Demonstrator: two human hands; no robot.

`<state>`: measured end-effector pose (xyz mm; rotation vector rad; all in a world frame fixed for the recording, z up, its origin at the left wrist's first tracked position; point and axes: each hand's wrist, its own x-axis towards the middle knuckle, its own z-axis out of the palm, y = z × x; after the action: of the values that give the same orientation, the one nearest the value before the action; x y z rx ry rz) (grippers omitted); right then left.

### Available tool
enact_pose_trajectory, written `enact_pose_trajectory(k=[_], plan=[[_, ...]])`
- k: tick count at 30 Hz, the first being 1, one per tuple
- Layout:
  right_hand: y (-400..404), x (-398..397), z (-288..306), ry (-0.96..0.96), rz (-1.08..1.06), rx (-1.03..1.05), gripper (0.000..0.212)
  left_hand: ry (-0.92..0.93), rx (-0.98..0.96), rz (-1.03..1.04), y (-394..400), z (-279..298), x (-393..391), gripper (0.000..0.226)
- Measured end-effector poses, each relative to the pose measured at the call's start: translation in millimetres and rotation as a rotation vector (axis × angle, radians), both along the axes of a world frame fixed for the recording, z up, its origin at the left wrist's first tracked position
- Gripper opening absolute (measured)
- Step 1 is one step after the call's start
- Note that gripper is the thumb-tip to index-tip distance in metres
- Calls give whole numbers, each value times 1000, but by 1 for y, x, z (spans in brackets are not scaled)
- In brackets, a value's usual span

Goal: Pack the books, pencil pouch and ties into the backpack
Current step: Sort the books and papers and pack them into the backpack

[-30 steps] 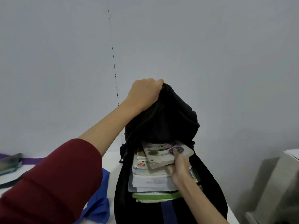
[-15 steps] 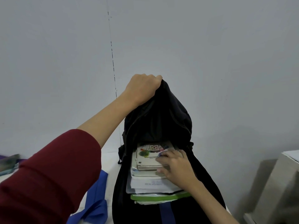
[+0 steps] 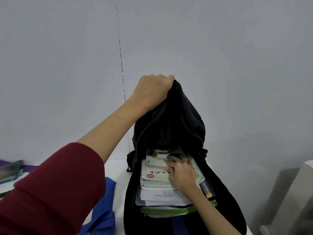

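Books going into black backpack, both hands on the job.

Left hand fisted around the top fabric of the backpack, holding the flap up so the main opening gapes; right hand inside the opening, fingers laid fairly straight over the top of the books, pressing rather than gripping; stack lies in the main compartment, top booklet partly under the raised flap, green-edged folder at the bottom of the stack; backpack lies on the white table against the wall; blue cloth, possibly a tie, on the table just left of the bag; purple strap and a blurred flat item at far left, pouch or not I cannot tell; red sleeve on the left arm.
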<state>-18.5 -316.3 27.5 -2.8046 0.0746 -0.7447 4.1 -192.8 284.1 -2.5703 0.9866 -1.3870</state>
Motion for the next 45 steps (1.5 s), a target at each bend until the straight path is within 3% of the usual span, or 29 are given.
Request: enact_pose_trajectory(k=[3,7,11,14,19,21,24,28,32,34,36,39,42,45], plan=[[-8,-4,-8,-99,-45,11,21,-10,-11,2,1,0,2,16],[-15,-2,-7,-75,-86,-10,31,-24,-35,-42,-1,-3,4,15],[-21,-2,-7,-144,-99,-33,16,27,-12,2,-5,-4,-1,12],[-14,-8,-11,-229,-15,-39,35,49,-12,13,-7,-5,-2,12],[28,-2,-8,-285,162,-45,18,54,-20,-2,-7,-6,-2,13],[35,8,-9,-244,154,11,33,55,-18,-3,-5,-8,-3,13],[39,13,-8,-219,154,37,39,41,-11,1,-3,-10,-4,12],[35,8,-4,-235,188,91,17,41,-9,0,-2,-11,-6,11],[27,-25,16,-739,158,23,10,50,12,20,1,-17,-11,14],[20,-48,44,-982,84,84,19,66,-1,15,4,-21,-15,16],[12,-65,77,-1086,1,179,33,98,-26,-25,8,-25,-20,21],[-3,-74,107,-998,-45,234,37,179,-43,-127,14,-34,-33,29],[-16,-82,116,-828,85,365,27,274,-81,-224,21,-45,-46,30],[-29,-105,112,-730,94,548,21,535,-86,-333,29,-66,-65,26]])
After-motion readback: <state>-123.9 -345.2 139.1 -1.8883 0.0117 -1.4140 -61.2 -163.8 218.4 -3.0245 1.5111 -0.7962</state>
